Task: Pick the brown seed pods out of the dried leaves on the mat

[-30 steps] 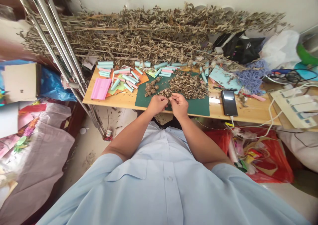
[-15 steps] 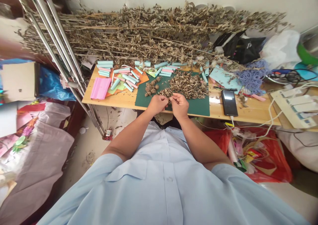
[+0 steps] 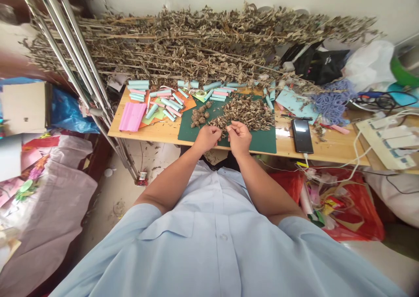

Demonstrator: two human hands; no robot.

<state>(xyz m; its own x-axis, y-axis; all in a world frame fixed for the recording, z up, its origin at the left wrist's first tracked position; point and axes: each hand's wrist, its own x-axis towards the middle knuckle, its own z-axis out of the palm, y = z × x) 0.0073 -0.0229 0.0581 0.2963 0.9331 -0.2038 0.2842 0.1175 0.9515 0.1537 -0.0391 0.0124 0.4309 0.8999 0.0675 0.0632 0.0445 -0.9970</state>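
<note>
Both left hand point(image 3: 207, 139) and right hand point(image 3: 240, 138) near dried leaves point(image 3: 248, 112), fingers curled; cannot tell whether gripping any.

Anything in the left hand point(image 3: 208, 139) or right hand point(image 3: 240, 139) too small to tell.

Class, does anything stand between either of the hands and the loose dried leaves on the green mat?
Nothing visible does. The left hand and right hand are both at the near edge of the dried leaves on the green mat. The brown clumps lie left of the leaves, not in between.
</note>
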